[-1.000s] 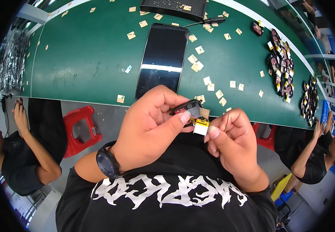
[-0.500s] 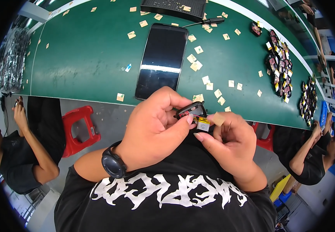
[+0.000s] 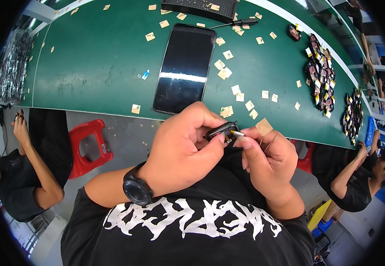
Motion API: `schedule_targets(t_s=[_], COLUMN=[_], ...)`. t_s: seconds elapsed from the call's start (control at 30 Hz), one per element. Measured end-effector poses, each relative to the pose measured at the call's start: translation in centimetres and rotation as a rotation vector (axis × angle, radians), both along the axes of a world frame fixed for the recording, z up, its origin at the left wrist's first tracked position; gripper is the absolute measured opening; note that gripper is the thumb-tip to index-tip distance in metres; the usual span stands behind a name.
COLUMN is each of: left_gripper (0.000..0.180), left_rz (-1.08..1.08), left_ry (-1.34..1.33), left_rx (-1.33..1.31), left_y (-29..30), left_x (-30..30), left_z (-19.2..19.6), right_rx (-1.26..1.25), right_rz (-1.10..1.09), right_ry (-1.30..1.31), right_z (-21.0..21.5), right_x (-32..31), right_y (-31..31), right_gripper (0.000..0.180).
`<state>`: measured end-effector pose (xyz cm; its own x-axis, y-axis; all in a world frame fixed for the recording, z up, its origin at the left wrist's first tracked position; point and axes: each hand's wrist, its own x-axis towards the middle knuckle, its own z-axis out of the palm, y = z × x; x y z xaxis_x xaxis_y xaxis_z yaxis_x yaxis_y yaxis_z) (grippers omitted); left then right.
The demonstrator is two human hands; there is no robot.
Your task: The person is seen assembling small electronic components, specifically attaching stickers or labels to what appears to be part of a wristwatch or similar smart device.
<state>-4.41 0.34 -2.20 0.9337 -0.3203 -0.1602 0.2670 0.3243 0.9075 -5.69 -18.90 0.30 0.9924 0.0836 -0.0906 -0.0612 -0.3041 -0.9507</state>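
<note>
My left hand [image 3: 179,146], with a black watch on its wrist, is closed around a small black watch case [image 3: 226,127] just off the table's front edge. Its open side is partly hidden by my thumb. At the case's right side, a small silver battery [image 3: 237,133] with a yellow end is seen nearly edge-on. My right hand [image 3: 270,164] pinches that battery between thumb and forefinger. A tan paper square [image 3: 264,127] stands up from the same hand's fingers. Beyond my left hand lies a large black smartphone [image 3: 185,66] on the green table [image 3: 99,62].
Tan paper squares [image 3: 228,54] are scattered about. A screwdriver [image 3: 245,22] lies by a black tray [image 3: 199,11]. Heaps of open watch cases [image 3: 321,80] sit at the right. Red stools [image 3: 88,148] and seated people [image 3: 46,173] flank me.
My right hand has moved slightly right and turned, tipping the battery from face-up to nearly edge-on against the case. The case has tilted in my left hand.
</note>
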Motion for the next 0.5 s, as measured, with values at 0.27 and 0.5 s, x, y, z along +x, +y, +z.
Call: schedule_targets(t_s=[0.27, 0.5], left_gripper=[0.024, 0.027], left_rz=[-0.019, -0.059], left_ry=[-0.018, -0.066], left_rx=[-0.064, -0.095], left_y=[-0.5, -0.5], left_x=[0.0, -0.2], left_z=[-0.2, -1.0], right_rx=[-0.191, -0.133], right_rz=[0.127, 0.123], right_ry=[-0.346, -0.367], right_z=[-0.8, -1.8], right_x=[0.9, 0.9], right_y=[0.1, -0.1], right_gripper=[0.013, 0.017])
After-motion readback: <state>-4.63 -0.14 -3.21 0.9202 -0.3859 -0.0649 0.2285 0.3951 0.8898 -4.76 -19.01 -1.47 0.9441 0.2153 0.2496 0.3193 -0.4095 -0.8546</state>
